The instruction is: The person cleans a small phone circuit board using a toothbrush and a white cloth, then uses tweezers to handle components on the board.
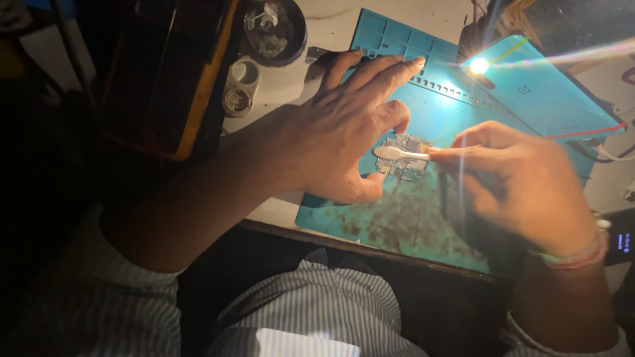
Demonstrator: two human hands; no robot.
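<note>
The blue mat (397, 218) fills the middle and right of the frame on the tabletop (291, 86), stained dark along its lower part. Your left hand (344, 125), centre frame, is spread flat with thumb and forefinger bracing the small circuit board (405, 157) at the mat's centre. Your right hand (522, 182), lower right, has its grip pinched on a thin white tool (399, 153), whose broad end lies on the board. Press too hard and the tool could skid, scraping parts off; the lamp glare (478, 65) at upper right may hide your tip.
</note>
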